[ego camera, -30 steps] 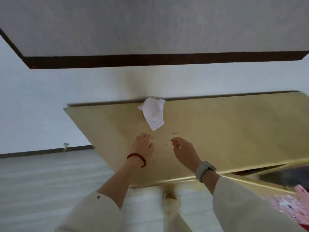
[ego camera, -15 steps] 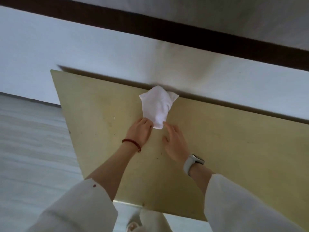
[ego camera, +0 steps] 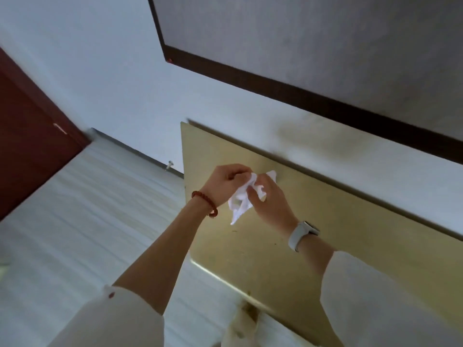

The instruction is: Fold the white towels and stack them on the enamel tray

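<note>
A small white towel (ego camera: 239, 204) is bunched up between my two hands, lifted off the yellowish table (ego camera: 338, 221). My left hand (ego camera: 225, 181), with a red bead bracelet on the wrist, grips the towel's upper part with curled fingers. My right hand (ego camera: 270, 196), with a grey watch on the wrist, pinches the cloth from the right side. A loose corner of the towel hangs down below the hands. No enamel tray is in view.
The table stands against a white wall (ego camera: 125, 71), under a grey panel with a dark frame (ego camera: 313, 46). A dark red door (ego camera: 30, 136) is at the far left. Pale wood floor (ego camera: 87, 221) lies left of the table.
Both hands reached the towel lying at the table's back edge, took hold of it and lifted it toward me. The camera has swung left.
</note>
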`<state>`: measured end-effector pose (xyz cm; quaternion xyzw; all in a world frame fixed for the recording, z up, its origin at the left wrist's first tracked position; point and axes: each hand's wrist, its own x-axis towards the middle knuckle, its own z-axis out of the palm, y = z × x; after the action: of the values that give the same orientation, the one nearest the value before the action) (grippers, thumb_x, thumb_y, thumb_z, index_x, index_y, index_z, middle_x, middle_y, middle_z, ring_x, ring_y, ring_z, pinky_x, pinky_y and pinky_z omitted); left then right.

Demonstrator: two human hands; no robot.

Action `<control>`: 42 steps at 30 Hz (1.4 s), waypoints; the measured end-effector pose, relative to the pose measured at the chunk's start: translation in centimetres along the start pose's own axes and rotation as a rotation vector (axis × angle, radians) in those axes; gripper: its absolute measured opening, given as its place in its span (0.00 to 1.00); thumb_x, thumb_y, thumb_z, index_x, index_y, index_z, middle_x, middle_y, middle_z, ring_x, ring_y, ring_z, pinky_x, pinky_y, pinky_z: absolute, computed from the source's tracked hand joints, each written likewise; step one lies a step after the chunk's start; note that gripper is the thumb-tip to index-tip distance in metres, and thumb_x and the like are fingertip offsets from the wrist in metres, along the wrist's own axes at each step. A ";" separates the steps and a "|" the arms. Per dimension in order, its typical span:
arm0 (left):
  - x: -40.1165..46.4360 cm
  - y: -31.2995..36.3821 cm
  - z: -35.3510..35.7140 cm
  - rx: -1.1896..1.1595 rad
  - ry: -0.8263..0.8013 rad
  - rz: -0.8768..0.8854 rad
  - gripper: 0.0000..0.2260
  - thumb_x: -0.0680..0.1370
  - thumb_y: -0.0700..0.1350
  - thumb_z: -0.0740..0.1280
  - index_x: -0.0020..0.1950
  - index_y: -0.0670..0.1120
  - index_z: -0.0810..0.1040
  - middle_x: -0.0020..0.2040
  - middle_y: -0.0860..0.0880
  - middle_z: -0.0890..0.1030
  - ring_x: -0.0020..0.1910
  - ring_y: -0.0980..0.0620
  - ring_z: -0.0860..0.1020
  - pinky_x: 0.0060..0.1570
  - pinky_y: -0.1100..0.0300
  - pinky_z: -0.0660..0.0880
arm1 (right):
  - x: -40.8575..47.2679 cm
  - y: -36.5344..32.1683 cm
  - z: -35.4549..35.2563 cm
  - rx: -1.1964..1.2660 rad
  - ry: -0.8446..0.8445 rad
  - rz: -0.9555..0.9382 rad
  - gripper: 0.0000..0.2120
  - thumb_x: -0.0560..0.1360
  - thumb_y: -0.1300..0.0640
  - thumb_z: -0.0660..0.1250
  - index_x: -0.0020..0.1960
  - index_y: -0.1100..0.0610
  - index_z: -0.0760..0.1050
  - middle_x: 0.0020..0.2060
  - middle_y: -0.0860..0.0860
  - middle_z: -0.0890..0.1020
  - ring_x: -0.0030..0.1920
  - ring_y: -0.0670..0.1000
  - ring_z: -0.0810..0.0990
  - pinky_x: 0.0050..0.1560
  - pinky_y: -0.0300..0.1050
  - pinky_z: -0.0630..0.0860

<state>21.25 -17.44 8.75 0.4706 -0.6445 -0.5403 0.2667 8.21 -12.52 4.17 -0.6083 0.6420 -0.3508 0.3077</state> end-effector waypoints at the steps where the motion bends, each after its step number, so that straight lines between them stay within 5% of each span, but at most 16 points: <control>1: -1.2 0.9 -0.7 -0.001 0.014 0.015 0.06 0.77 0.35 0.62 0.47 0.41 0.79 0.37 0.54 0.78 0.32 0.68 0.74 0.39 0.72 0.71 | -0.3 -1.3 0.0 0.026 0.030 -0.005 0.05 0.76 0.61 0.61 0.44 0.52 0.67 0.43 0.51 0.76 0.44 0.51 0.74 0.44 0.43 0.71; 4: -4.8 3.4 -2.4 0.112 0.095 0.085 0.07 0.78 0.36 0.62 0.49 0.40 0.79 0.41 0.51 0.78 0.39 0.61 0.75 0.45 0.70 0.70 | -2.2 -4.7 0.0 0.019 0.043 -0.016 0.12 0.75 0.64 0.59 0.37 0.50 0.64 0.35 0.54 0.75 0.37 0.53 0.72 0.39 0.48 0.69; 8: -8.7 5.5 -5.5 0.252 0.405 0.117 0.08 0.79 0.40 0.60 0.51 0.41 0.78 0.40 0.51 0.75 0.42 0.53 0.72 0.40 0.66 0.68 | -4.7 -7.1 -1.6 -0.150 0.031 -0.013 0.14 0.74 0.63 0.59 0.34 0.50 0.62 0.28 0.47 0.68 0.33 0.54 0.68 0.36 0.47 0.65; 11: -10.6 6.3 -7.4 0.292 0.510 0.066 0.08 0.79 0.42 0.59 0.51 0.43 0.77 0.42 0.50 0.77 0.43 0.52 0.72 0.43 0.63 0.66 | -5.5 -8.3 -3.8 -0.248 0.036 -0.027 0.05 0.74 0.62 0.59 0.43 0.57 0.74 0.38 0.54 0.78 0.42 0.58 0.75 0.44 0.49 0.71; 15: -11.5 7.2 -8.3 0.396 0.582 0.009 0.09 0.80 0.43 0.57 0.53 0.43 0.76 0.48 0.46 0.79 0.45 0.49 0.73 0.43 0.60 0.67 | -4.5 -8.8 -7.6 -0.423 0.027 -0.063 0.12 0.78 0.58 0.59 0.56 0.61 0.76 0.53 0.59 0.79 0.54 0.59 0.76 0.53 0.48 0.70; 21: -8.8 13.1 -8.4 0.411 0.804 0.153 0.10 0.79 0.39 0.57 0.53 0.38 0.77 0.52 0.42 0.79 0.51 0.44 0.75 0.44 0.61 0.65 | -0.2 -11.5 -15.3 -0.414 0.276 -0.178 0.11 0.77 0.56 0.60 0.54 0.59 0.78 0.51 0.57 0.80 0.53 0.60 0.77 0.47 0.47 0.71; 26: -8.4 13.0 -5.6 0.564 0.927 0.295 0.10 0.79 0.39 0.57 0.51 0.39 0.77 0.48 0.43 0.78 0.51 0.44 0.72 0.44 0.57 0.69 | 0.3 -9.8 -18.8 -0.310 0.282 -0.388 0.10 0.76 0.62 0.61 0.53 0.63 0.79 0.48 0.59 0.81 0.49 0.60 0.78 0.49 0.49 0.74; 30: -9.3 6.1 -0.8 0.706 0.739 0.325 0.14 0.77 0.43 0.57 0.46 0.37 0.79 0.40 0.41 0.79 0.42 0.41 0.75 0.40 0.53 0.73 | -2.2 -2.3 -17.5 -0.385 0.161 -0.368 0.11 0.75 0.65 0.62 0.54 0.62 0.79 0.48 0.58 0.82 0.50 0.59 0.79 0.50 0.47 0.74; 35: -11.4 -3.8 6.2 0.589 0.302 -0.056 0.09 0.76 0.35 0.64 0.54 0.37 0.79 0.49 0.41 0.79 0.49 0.43 0.77 0.49 0.60 0.69 | -7.4 9.3 -14.8 -0.579 -0.280 -0.105 0.15 0.77 0.59 0.56 0.60 0.57 0.77 0.57 0.54 0.80 0.57 0.56 0.78 0.57 0.47 0.72; 38: -12.4 -8.2 8.8 0.514 0.067 -0.254 0.07 0.75 0.35 0.64 0.50 0.39 0.80 0.46 0.46 0.80 0.48 0.48 0.77 0.44 0.67 0.65 | -10.8 14.2 -13.8 -0.628 -0.584 0.124 0.13 0.79 0.59 0.56 0.61 0.57 0.75 0.55 0.55 0.80 0.55 0.56 0.77 0.48 0.45 0.67; 42: -11.3 -10.8 9.8 0.429 0.066 -0.340 0.04 0.74 0.36 0.67 0.48 0.39 0.80 0.42 0.49 0.78 0.43 0.52 0.75 0.37 0.72 0.66 | -12.3 16.7 -12.5 -0.464 -0.514 0.316 0.11 0.78 0.60 0.59 0.48 0.66 0.77 0.40 0.61 0.80 0.44 0.60 0.79 0.38 0.47 0.64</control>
<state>21.04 -2.71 -2.30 0.6350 -0.6469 -0.4131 0.0872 -10.67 0.94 -2.92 -0.6235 0.6922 0.0198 0.3630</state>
